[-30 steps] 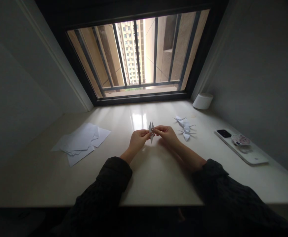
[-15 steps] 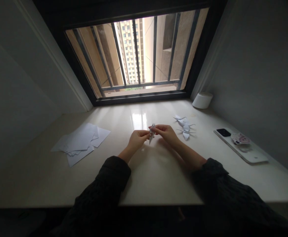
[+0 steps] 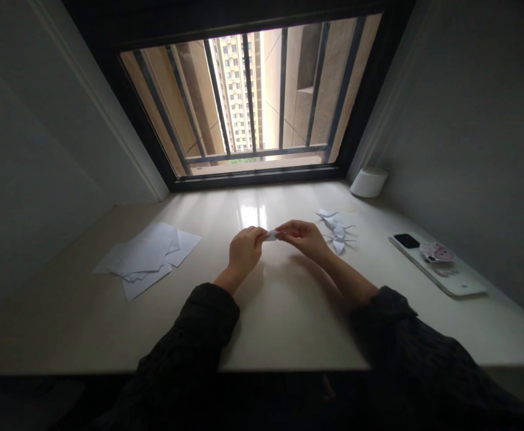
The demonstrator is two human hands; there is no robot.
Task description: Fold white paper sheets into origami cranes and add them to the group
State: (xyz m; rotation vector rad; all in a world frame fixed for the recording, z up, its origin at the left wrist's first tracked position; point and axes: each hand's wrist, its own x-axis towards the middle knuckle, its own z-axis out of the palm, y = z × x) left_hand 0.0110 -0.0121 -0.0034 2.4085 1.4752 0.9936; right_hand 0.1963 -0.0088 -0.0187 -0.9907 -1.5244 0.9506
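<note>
A small piece of folded white paper (image 3: 272, 235) is pinched between my two hands above the middle of the white tabletop. My left hand (image 3: 246, 248) grips its left end with thumb and fingers. From the other side, the fingertips of my right hand (image 3: 304, 237) hold the right end. Only the paper's middle shows; my fingers cover both ends. Several folded paper cranes (image 3: 337, 230) lie in a row on the tabletop just right of my right hand.
A loose pile of white paper sheets (image 3: 147, 254) lies at the left. To the right is a white phone (image 3: 439, 266) with a cartoon grip on its back. A white cylindrical object (image 3: 368, 182) stands by the right wall, near the barred window (image 3: 253, 102).
The folded paper has turned from upright, with its points up and down, to lying sideways between my hands. My left hand has rolled over and moved slightly left and up.
</note>
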